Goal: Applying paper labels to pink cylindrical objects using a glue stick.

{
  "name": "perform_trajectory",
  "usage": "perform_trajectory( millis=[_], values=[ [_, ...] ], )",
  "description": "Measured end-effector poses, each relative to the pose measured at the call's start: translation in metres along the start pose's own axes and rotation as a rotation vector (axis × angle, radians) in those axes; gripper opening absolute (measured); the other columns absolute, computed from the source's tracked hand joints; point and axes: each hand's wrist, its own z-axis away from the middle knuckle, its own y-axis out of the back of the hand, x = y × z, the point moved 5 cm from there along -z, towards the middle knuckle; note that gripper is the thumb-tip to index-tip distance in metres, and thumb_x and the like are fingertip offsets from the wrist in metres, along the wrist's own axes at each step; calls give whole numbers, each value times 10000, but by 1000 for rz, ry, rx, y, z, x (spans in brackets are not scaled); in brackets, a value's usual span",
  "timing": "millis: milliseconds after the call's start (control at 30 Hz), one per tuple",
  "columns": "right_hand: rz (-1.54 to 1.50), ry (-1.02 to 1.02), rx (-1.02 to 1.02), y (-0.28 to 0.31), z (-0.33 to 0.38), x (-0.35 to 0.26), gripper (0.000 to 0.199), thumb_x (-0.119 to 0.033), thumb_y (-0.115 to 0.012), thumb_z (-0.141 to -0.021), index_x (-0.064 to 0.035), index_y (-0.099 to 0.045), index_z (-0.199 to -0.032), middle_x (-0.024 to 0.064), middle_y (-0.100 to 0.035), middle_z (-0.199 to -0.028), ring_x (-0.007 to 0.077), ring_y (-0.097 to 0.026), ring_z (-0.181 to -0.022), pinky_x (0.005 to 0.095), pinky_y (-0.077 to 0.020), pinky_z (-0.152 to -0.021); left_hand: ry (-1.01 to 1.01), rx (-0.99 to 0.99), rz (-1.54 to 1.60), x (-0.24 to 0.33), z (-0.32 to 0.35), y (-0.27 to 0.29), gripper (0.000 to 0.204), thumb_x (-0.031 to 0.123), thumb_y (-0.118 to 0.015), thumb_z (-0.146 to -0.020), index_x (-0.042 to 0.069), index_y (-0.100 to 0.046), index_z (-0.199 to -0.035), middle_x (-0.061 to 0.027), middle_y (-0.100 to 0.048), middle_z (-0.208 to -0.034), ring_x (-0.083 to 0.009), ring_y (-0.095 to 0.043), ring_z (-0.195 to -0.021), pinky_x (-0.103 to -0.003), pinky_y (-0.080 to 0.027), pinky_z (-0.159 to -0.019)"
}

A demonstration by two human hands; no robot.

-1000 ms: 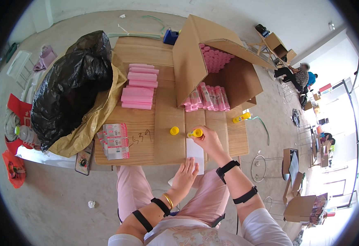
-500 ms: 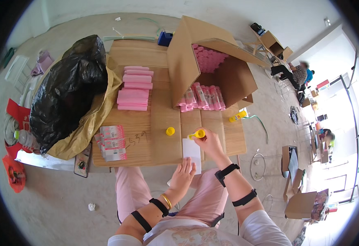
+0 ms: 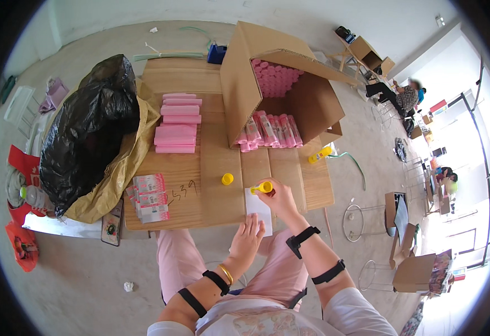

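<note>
Left hand (image 3: 249, 236) has slid up flat onto the white sheet (image 3: 258, 208), pinning it for gluing | right hand (image 3: 278, 196) grips the yellow glue stick (image 3: 263, 187) at the sheet's top edge | loose cap (image 3: 227, 179) sits just left on the table (image 3: 211, 196)

- Bare wood lies open between the yellow cap (image 3: 227, 178) and the stack of printed packets (image 3: 150, 198).
- Ahead, the open cardboard box (image 3: 245, 84) and spilled pink tubes (image 3: 267, 131) block reach.
- The black bag (image 3: 85, 131) walls off the left.
</note>
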Motion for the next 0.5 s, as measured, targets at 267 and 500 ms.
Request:
perform_trajectory(
  millis=[267,500],
  values=[
    [72,-104,93,29,8,30,258,-165,-718,-744,-46,-643,-961,119,-650,-740,213,-639,-639,312,-502,-602,-12,-51,-51,1,-1,4,503,215,-435,-883,37,-352,-1346,-211,-355,-1405,-327,-318,-1321,-394,-260,-1049],
    [-30,3,-5,-10,9,-10,258,-158,-719,-744,-38,-644,-960,108,-653,-741,194,-637,-644,308,-501,-609,-14,-38,-41,0,-1,1,508,206,-435,-882,29,-347,-1350,-216,-348,-1410,-328,-321,-1319,-392,-265,-1046]
  ],
)
